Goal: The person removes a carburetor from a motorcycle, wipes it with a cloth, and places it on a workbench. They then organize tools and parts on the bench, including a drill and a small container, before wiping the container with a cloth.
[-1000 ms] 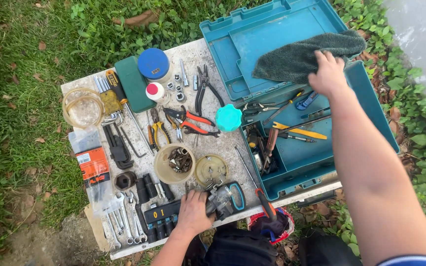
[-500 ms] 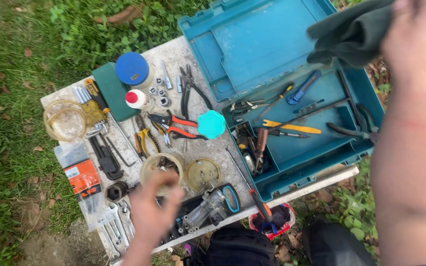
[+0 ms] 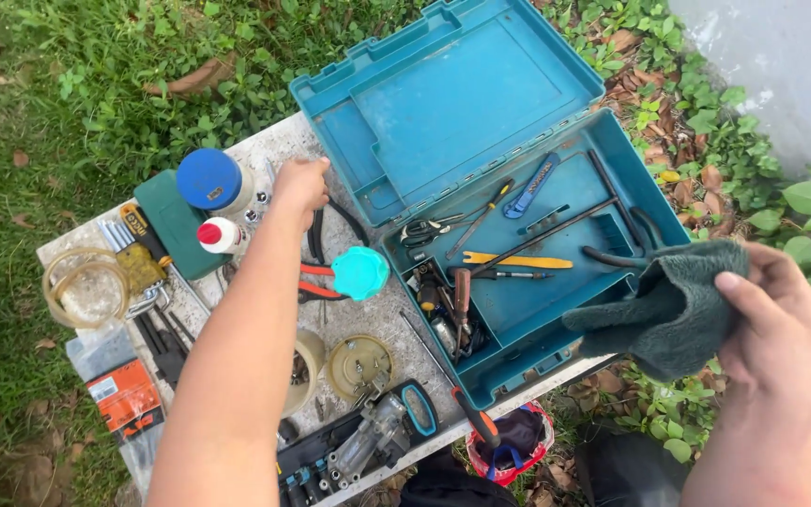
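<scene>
The right hand [image 3: 770,314] pinches a dark grey-green cloth [image 3: 670,308], thumb on top and fingers folded under it, and holds it bunched just off the near right corner of the open teal tool case [image 3: 443,122]. The cloth hangs over the case's right rim, clear of the tools inside.

The left hand [image 3: 300,183] reaches across the surface [image 3: 279,141] to the left of the case, its fingers curled downward at the far edge. Whether it grips anything there I cannot tell. It sits just right of a jar with a blue lid [image 3: 208,178] and above a pair of black-handled pliers [image 3: 316,235].

Inside the case's lower half lie a yellow-handled tool [image 3: 516,260], a blue tool [image 3: 532,185], scissors [image 3: 424,230] and a long black rod [image 3: 546,235].

Left of the case, a teal cap [image 3: 359,273] rests on red-handled pliers [image 3: 316,282]. Farther left stand a small white bottle with a red top [image 3: 218,235] and a coil of clear tubing [image 3: 86,286].
</scene>
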